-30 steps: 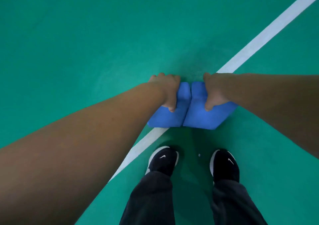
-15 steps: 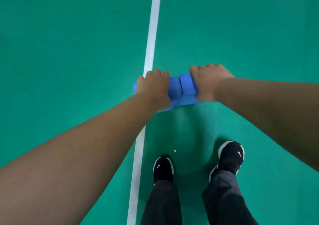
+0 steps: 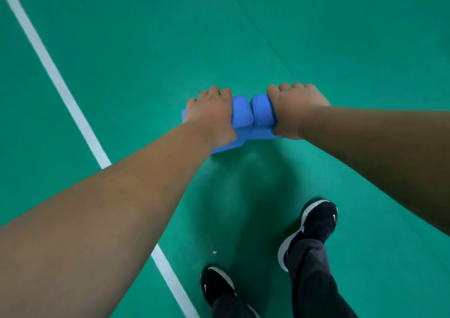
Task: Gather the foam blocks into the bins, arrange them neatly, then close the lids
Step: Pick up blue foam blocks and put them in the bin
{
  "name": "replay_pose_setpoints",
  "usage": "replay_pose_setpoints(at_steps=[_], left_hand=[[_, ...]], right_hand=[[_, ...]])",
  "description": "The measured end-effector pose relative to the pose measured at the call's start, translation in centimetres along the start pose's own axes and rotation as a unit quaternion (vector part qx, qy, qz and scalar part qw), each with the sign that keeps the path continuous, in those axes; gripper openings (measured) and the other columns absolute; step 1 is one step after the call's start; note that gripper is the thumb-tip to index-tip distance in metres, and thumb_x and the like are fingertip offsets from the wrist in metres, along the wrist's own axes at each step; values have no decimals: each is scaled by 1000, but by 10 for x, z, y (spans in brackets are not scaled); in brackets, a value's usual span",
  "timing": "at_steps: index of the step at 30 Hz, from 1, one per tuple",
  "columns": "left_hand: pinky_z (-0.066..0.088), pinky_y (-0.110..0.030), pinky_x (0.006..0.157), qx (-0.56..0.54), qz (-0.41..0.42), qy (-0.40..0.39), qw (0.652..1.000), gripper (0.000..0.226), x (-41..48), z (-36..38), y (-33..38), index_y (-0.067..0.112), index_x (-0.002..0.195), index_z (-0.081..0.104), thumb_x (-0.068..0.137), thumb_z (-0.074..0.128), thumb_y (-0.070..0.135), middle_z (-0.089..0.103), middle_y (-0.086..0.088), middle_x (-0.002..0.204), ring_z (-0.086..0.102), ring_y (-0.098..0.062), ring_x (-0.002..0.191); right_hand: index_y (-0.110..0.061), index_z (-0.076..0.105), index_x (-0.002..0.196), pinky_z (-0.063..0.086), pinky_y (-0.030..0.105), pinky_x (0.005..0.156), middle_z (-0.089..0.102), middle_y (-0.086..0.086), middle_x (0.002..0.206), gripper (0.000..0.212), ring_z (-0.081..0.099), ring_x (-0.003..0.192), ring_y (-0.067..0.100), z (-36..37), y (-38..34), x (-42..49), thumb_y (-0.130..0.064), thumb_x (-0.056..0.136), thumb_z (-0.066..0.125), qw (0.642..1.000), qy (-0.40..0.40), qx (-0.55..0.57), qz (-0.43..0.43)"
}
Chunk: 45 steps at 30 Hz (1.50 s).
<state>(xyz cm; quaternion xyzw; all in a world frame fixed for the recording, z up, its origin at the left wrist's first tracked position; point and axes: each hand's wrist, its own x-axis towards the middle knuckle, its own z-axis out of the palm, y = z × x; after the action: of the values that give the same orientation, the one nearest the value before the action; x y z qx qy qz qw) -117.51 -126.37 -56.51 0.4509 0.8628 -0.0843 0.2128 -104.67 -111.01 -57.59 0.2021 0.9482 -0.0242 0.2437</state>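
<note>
Two blue foam blocks are carried side by side above the green floor, touching each other. My left hand (image 3: pixel 210 113) grips the left blue foam block (image 3: pixel 241 115) from above, fingers curled over its far edge. My right hand (image 3: pixel 295 108) grips the right blue foam block (image 3: pixel 261 113) the same way. Most of each block is hidden under the hands. No bin is in view.
A white court line (image 3: pixel 58 81) runs diagonally across the green floor (image 3: pixel 316 37) from upper left to bottom centre. My two black shoes (image 3: pixel 314 230) and dark trousers are at the bottom, mid-step. A tiny white speck (image 3: pixel 214 252) lies on the floor.
I have turned while walking: the white line swung from right to upright to left-leaning. Both hands kept hold of the blocks and rolled over them, so knuckles now face the camera.
</note>
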Motion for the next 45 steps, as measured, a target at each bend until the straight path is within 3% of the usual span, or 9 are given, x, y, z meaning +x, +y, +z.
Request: replay_pose_setpoints(at_steps=[6,12,18,26,33,45], left_hand=[[47,-48,93,2,53,-24,998,77,102,-33,147,15,128,48,68,85,46,52,-11,126,54,-35,118],[49,-46,91,20,129,-27,991,72,196,-119,315,15,122,47,69,84,47,53,-10,124,56,-35,117],[49,-49,93,8,216,54,975,75,302,-214,500,15,123,48,67,86,46,53,-10,125,55,-35,117],[45,-45,85,-2,313,89,946,68,424,-298,709,17,120,46,69,82,46,50,-5,117,54,-33,111],[51,-48,86,-26,340,134,930,66,488,-356,819,16,117,49,69,80,51,51,-5,113,53,-33,105],[50,-48,84,-11,417,145,897,70,530,-339,987,19,123,51,68,81,50,53,-4,111,55,-33,101]], right_hand=[[-19,44,125,42,41,90,58,10,125,60,58,113,34,36,159,-13,-40,77,72,990,-7,65,123],[-19,47,125,43,38,92,59,7,126,57,59,116,30,-4,348,-37,-38,78,73,970,-18,116,212],[-15,46,122,44,42,90,58,12,124,61,57,114,36,-44,556,-75,-43,76,75,932,45,155,324],[-17,49,116,45,45,86,58,10,117,64,56,107,37,-58,779,-103,-52,68,71,880,135,154,428],[-18,48,123,43,46,86,55,8,118,64,53,108,37,-75,914,-103,-46,71,73,826,205,187,490],[-18,51,124,40,46,85,59,7,114,67,54,102,35,23,1068,-159,-51,68,69,841,212,140,479]])
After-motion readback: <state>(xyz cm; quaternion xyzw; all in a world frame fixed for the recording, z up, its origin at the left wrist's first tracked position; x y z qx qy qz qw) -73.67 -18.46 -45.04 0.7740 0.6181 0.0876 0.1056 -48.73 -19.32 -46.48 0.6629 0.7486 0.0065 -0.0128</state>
